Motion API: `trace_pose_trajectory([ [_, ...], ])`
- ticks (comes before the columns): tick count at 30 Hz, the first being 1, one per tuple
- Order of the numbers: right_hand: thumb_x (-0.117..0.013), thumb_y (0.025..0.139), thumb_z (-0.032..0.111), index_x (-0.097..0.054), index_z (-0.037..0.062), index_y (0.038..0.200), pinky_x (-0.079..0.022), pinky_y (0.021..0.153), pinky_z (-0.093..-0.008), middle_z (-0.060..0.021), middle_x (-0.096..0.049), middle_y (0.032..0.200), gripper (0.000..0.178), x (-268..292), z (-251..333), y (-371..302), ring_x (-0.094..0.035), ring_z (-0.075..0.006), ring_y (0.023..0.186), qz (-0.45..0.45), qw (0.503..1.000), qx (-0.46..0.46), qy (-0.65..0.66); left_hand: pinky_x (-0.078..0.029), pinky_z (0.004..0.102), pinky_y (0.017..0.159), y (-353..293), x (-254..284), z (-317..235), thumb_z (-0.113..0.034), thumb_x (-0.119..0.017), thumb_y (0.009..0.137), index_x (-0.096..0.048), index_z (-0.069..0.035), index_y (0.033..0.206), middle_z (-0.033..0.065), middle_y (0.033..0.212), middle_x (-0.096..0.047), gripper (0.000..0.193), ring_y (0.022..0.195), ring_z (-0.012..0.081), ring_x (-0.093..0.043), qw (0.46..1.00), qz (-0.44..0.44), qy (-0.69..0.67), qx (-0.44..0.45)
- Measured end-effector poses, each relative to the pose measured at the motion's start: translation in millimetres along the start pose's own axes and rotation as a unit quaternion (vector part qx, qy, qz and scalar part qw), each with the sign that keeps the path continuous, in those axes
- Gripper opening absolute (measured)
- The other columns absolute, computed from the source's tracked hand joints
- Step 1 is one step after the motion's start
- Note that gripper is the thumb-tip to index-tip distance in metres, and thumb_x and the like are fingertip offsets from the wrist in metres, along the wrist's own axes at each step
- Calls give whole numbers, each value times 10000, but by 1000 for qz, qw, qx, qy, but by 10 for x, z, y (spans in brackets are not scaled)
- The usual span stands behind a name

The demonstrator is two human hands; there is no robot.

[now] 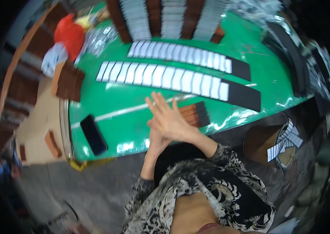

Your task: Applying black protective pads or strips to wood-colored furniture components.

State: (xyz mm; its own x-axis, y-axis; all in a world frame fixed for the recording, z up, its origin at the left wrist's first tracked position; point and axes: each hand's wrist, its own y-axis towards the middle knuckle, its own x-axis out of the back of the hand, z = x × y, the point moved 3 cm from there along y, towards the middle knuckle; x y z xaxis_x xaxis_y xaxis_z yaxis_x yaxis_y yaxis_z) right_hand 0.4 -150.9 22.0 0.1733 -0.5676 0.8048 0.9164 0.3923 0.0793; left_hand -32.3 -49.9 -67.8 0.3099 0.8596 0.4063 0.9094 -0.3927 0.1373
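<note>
My right hand lies across my left hand above the near edge of the green table. The right fingers are stretched out and apart, with nothing seen in them. Most of my left hand is covered by the right, so its fingers are hard to make out. Just beside the right hand sits a small stack of brown pieces with dark ends, partly hidden by it. Beyond the hands lie two rows of overlapping white slips, a nearer row and a farther row, each on black strips.
A black phone lies at the table's left. Tall brown and grey-white stacks stand at the back. Left are brown blocks, a cardboard surface and a red bag. A bin with white slips stands right, below the table edge.
</note>
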Motion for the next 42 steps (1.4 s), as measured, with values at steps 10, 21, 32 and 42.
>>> trace_pose_trajectory([
  [10,-557,868,403,-256,26,1430,-151,1034,-658,-205,-217,1492,741,-12,162,-221,-161,-401,1387,-26,991,127,-27,-301,408,1064,72,187,-239,-158,-840,595,-218,10,1430,225,1403,-329,1055,1295,376,-333,998,38,48,-8],
  [21,-790,666,386,-89,31,1464,-185,1144,-436,-224,-115,1515,1120,476,-1083,-1023,-105,-371,1411,-16,984,-17,177,-392,388,991,225,411,-366,-201,-879,483,-325,9,1359,186,1255,-457,1058,1172,336,-467,990,87,106,15],
  [32,-848,583,313,-148,61,1459,-230,1131,-432,-176,-165,1490,1150,483,-1184,-908,-192,-353,1383,-64,980,28,188,-366,377,1033,287,402,-395,-163,-872,514,-305,16,1389,173,1318,-434,1058,1221,302,-447,996,53,51,42],
  [42,-852,605,272,-16,65,1471,-222,1139,-446,-217,-33,1514,1222,321,-1303,-993,-116,-385,1399,-19,982,17,185,-189,416,1125,172,259,-271,-168,-862,580,142,13,1427,241,1476,-145,1326,1376,369,-180,988,124,93,9],
])
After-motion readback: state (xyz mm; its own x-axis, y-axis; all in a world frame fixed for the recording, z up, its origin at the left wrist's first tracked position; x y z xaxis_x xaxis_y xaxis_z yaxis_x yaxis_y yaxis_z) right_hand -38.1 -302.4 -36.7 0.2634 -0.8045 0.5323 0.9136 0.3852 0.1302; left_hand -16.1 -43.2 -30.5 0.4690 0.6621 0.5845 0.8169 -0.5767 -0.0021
